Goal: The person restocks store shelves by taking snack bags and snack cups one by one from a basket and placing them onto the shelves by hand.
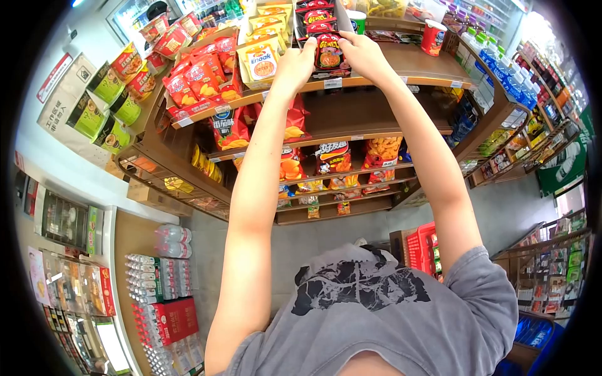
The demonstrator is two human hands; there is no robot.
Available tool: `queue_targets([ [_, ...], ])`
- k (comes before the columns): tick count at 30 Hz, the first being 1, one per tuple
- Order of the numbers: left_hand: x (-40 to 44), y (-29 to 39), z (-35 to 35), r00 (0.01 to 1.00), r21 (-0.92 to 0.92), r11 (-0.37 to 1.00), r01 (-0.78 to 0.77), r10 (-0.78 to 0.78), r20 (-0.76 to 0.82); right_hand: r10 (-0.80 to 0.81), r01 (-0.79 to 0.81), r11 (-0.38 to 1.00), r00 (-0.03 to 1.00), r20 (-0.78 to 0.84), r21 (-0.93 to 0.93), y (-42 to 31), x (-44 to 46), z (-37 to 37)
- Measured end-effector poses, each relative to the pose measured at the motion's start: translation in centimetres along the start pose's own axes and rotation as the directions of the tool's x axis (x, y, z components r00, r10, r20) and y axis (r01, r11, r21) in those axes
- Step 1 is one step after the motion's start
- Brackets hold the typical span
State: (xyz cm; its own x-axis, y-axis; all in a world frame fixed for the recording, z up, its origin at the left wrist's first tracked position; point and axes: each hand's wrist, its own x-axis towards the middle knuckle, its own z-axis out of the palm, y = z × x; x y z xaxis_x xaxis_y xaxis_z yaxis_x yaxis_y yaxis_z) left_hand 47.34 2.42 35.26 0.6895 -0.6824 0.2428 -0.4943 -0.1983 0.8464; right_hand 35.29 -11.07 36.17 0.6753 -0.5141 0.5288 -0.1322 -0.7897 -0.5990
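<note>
Both my arms reach forward to the top shelf of a snack stand. My left hand (298, 64) is closed at the left edge of a black and red snack packet (329, 52). At its other edge my right hand (364, 56) is closed too, thumb toward the packet. The packet stands upright at the front of a narrow row of matching snack packets (315, 17) in a display box. Left of it is a box of yellow and white Enaak snack packets (261, 61). My fingertips are partly hidden.
Red snack bags (202, 79) fill a box at the left of the top shelf (407, 61). A red cup (433, 37) and a green can (357, 22) stand to the right. Chip bags (332, 156) sit on lower shelves. A red basket (421, 249) is near my right side.
</note>
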Motion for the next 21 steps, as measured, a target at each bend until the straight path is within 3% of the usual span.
queue_targets([
  [6, -3.1, -0.2, -2.0, 0.990, -0.134, 0.983, -0.124, 0.115, -0.077, 0.074, -0.036, 0.979, 0.980, -0.185, 0.201, 0.6, -2.1, 0.4],
  [9, -5.1, -0.6, -1.5, 0.985, -0.376, 0.910, -0.175, 0.159, -0.073, 0.154, -0.077, 0.937, 0.966, -0.206, 0.340, -0.2, -4.5, 0.4],
  [12, -6.9, -1.4, 0.1, 0.977, -0.433, 0.877, -0.207, 0.206, -0.051, 0.231, -0.097, 0.895, 0.936, -0.267, 0.435, -0.5, -7.3, 0.9],
  [14, -8.2, -1.9, 1.7, 0.978, -0.485, 0.854, -0.189, 0.206, -0.019, 0.278, -0.098, 0.820, 0.929, -0.243, 0.563, -0.6, -9.8, 1.3],
  [19, -12.1, -4.4, 6.3, 0.974, -0.560, 0.826, -0.061, 0.172, 0.148, 0.370, -0.192, 0.781, 0.909, -0.192, 0.595, 1.1, -18.3, 1.1],
  [21, -13.9, -5.7, 9.2, 0.960, -0.587, 0.808, 0.044, 0.129, 0.250, 0.499, -0.302, 0.758, 0.840, -0.214, 0.579, 0.3, -23.7, -0.4],
])
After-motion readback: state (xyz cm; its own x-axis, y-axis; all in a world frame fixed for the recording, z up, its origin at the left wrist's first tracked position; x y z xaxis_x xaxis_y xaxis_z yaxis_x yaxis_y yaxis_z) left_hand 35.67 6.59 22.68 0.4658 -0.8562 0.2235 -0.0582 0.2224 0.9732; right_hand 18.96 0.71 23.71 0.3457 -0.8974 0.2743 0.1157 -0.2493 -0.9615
